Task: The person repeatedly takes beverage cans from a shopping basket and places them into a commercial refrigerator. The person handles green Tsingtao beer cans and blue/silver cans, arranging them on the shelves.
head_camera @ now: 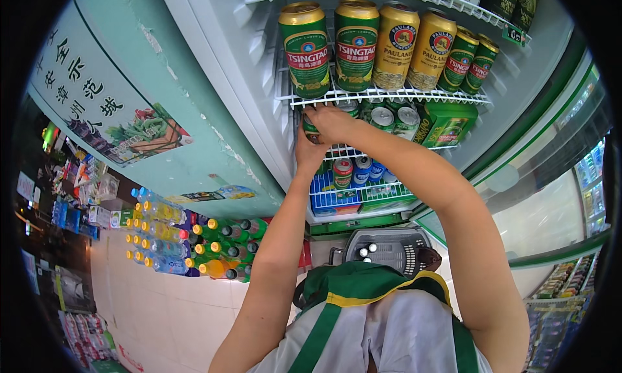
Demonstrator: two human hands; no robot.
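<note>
Both my hands reach into the left side of a middle shelf of an upright drinks fridge. My left hand (311, 152) is wrapped around the lower side of a green can (309, 127). From above, my right hand (333, 122) lies across the same can, its fingers bent over the top. The hands hide most of the can. Just behind and to the right stand more green cans with silver lids (382, 118). A green Tsingtao carton (444, 123) sits at that shelf's right end. The white wire shelf (388, 93) above is close over my fingers.
Tall Tsingtao cans (307, 52) and gold Paulaner cans (396, 47) line the upper shelf. Red and blue cans (362, 170) stand below. A grey basket (396, 242) holding white-topped items is at my feet. The glass door (515, 178) hangs open rightward; bottles (165, 232) stand left.
</note>
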